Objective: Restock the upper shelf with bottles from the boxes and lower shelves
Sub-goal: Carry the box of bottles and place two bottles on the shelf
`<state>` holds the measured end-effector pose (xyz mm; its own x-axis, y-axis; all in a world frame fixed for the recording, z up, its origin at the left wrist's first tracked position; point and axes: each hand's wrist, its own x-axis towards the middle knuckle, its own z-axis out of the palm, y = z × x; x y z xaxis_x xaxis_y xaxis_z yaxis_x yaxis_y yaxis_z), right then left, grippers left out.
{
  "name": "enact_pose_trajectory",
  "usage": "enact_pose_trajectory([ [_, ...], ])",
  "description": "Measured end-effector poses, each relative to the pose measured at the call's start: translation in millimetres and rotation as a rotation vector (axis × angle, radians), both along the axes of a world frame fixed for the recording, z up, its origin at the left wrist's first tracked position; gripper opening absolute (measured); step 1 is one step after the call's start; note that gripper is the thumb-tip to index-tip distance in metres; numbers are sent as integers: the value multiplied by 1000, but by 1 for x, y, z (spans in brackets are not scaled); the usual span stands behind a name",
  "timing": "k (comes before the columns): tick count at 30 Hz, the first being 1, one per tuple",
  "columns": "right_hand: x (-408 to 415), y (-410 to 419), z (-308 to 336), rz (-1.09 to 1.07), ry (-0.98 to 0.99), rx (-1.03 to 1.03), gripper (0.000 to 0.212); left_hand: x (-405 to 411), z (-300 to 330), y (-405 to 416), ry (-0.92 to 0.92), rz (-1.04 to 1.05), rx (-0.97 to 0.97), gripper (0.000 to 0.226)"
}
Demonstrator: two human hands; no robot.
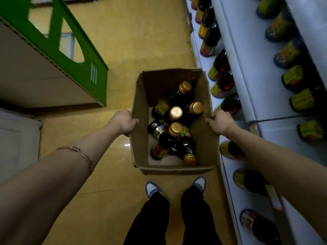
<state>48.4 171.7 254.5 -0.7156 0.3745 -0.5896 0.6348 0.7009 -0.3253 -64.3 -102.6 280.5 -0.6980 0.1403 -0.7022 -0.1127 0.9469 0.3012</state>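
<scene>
yellow tiled floor [138,41] is filling the aisle below me, with white shelving [247,82] running along my 3 o'clock side, its tiers lined with dark bottles wearing yellow labels [223,84]. at 10 o'clock a green-fronted display unit [83,55] is standing well apart from everything i am handling.

i am holding an open cardboard box [139,138] out in front at about 12 o'clock, above the two shoes [152,188] at 6 o'clock. inside it the gold-capped bottles [174,131] are lying loose and tilted against one another, some nearly upright, some on their sides.

what worries me: the bottles are not packed tight, so any tipping of the box is likely to send them rolling and knocking together, and they may be glass. the box walls are looking soft and bowed, and i am gripping only the top edges, so a wall could fold or tear under the weight. the right side of the box is sitting just beside the shelf edge, so swinging toward 3 o'clock could clip the shelved bottles.

my left hand [123,122] is gripping the box's 9 o'clock rim, fingers curled over the edge and clamped on the cardboard. my right hand [221,122] is doing the same on the 3 o'clock rim, fingers hooked over and closed on the wall. neither is touching a bottle.
</scene>
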Motion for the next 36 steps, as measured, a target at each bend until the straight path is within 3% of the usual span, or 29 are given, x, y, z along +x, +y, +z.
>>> enact_pose_trajectory([
  [9, -75, -19, 40, 44, 19, -36, 29, -52, 50, -28, -1, 68, 64, 24],
  [12, -107, -13, 35, 39, -17, -49, 37, -87, 53, -21, -18, 78, 60, 22],
  [20, -215, 31, 26, 134, -85, -80, 34, -184, 44, 24, -75, 100, -10, 24],
  [25, -296, 73, 41, 141, -75, -75, 39, -260, 56, 61, -38, 108, 3, 23],
  [29, -372, 100, 54, 154, -52, -59, 26, -333, 63, 87, -76, 167, 52, 22],
  [36, -513, 138, 53, 114, -50, -14, 30, -497, 54, 130, -63, -24, 50, 33],
])
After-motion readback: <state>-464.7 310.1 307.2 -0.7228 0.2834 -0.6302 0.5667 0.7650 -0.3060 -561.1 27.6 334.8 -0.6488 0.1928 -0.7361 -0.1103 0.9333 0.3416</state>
